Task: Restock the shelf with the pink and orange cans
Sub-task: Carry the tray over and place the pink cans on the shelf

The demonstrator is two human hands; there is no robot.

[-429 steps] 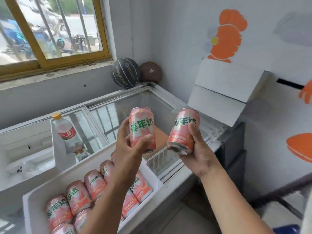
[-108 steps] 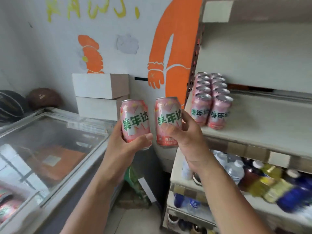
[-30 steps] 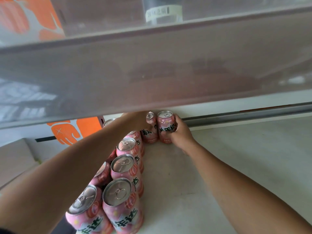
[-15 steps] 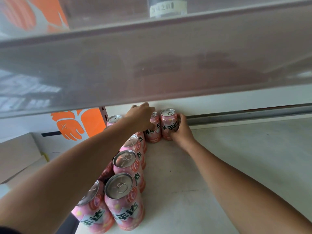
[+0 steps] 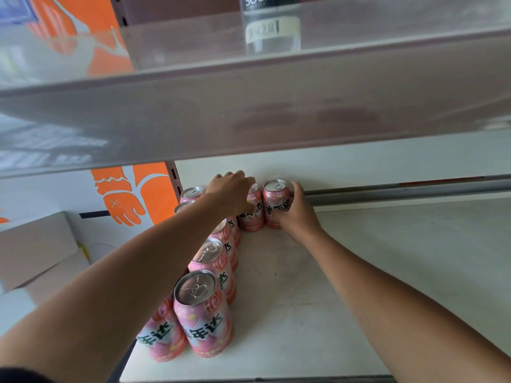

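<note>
At the shelf's [image 5: 359, 272] front left corner stands a pink can [image 5: 203, 313], heading two rows of cans [image 5: 218, 261] that run back along the shelf's left edge. At the shelf's back, the right hand [image 5: 297, 214] curls round an upright can [image 5: 276, 203] that touches a neighbour can [image 5: 253, 218]. The left hand [image 5: 231, 194] covers that neighbour from above; whether it grips cannot be told. Above the shelf, a soda bottle [image 5: 272, 23] stands on the upper board [image 5: 276, 106].
</note>
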